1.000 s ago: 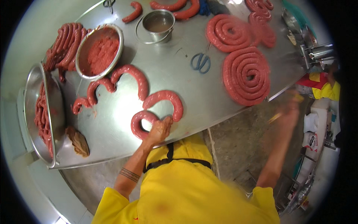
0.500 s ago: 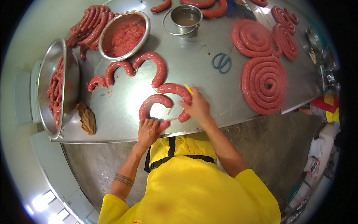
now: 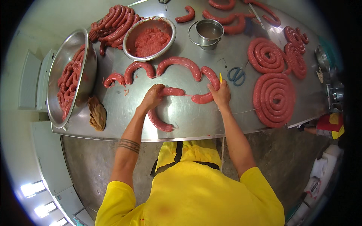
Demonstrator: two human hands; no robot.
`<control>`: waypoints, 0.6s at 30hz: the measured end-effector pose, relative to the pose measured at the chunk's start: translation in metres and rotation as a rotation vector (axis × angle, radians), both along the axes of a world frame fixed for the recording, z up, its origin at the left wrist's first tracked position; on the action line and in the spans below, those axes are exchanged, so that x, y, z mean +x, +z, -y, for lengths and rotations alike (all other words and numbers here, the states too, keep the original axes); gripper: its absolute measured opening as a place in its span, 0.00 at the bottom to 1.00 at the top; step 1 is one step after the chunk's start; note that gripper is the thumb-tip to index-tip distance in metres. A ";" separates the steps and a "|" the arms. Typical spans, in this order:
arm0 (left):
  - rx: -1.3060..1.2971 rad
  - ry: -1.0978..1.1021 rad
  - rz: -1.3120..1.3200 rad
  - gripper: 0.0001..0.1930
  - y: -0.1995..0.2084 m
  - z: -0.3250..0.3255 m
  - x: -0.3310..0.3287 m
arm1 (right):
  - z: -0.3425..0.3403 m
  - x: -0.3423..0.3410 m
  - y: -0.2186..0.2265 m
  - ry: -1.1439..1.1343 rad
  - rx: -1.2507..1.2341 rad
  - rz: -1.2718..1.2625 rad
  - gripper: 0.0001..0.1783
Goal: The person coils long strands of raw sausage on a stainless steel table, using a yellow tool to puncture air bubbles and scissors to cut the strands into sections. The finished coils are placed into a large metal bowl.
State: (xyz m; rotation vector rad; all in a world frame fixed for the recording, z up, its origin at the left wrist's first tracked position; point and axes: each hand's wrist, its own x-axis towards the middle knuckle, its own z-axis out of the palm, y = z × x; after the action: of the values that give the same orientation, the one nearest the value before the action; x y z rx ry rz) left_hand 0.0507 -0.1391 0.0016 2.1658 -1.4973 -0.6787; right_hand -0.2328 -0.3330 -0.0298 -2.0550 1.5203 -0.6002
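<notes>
Sausage chain (image 3: 203,98) lies mid-table (image 3: 120,109), between the hands, which make the clock's centre. The left hand (image 3: 152,96) wraps its fingers around a section; the right hand (image 3: 222,94) has fingers closed on a yellow stick (image 3: 220,78), thumb against the next link. One thin neck (image 3: 187,95) separates these two. More links lie end to end from ten to one o'clock, so that part looks done. Large coils (image 3: 269,98) at two and three o'clock show no narrowing and seem undivided. Mince (image 3: 151,41) fills a bowl (image 3: 151,59) at eleven.
</notes>
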 end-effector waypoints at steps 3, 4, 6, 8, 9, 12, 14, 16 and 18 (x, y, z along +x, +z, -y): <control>-0.032 0.378 0.313 0.45 -0.022 -0.012 -0.031 | -0.004 -0.023 0.007 -0.058 0.278 0.171 0.27; -0.007 0.545 0.318 0.46 -0.028 -0.022 -0.048 | -0.013 -0.034 0.005 0.008 0.248 0.234 0.22; 0.154 0.775 0.256 0.49 -0.038 -0.042 -0.074 | -0.041 -0.054 -0.005 0.128 0.299 0.301 0.15; 0.142 0.732 0.259 0.44 -0.044 -0.060 -0.080 | -0.077 -0.064 -0.018 0.210 0.421 0.286 0.13; -0.026 0.660 0.226 0.42 -0.047 -0.065 -0.073 | -0.095 -0.062 -0.024 0.235 0.515 0.261 0.13; -0.370 0.530 0.159 0.25 -0.053 -0.079 -0.050 | -0.140 -0.038 -0.027 0.397 0.673 0.289 0.13; -0.380 0.960 -0.714 0.22 -0.053 -0.086 -0.039 | -0.161 -0.014 -0.019 0.363 0.882 0.345 0.13; -0.312 1.051 -1.292 0.14 -0.050 -0.096 -0.032 | -0.179 0.008 -0.006 0.300 1.086 0.523 0.13; -0.178 1.017 -1.502 0.13 -0.044 -0.110 -0.031 | -0.191 0.026 0.002 0.270 1.086 0.531 0.14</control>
State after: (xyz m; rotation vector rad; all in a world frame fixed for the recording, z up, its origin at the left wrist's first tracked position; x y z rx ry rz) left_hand 0.0192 -0.0288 -0.0423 1.2272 0.2982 -1.1892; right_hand -0.2065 -0.1422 -0.0277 -1.0934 0.8902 -0.1111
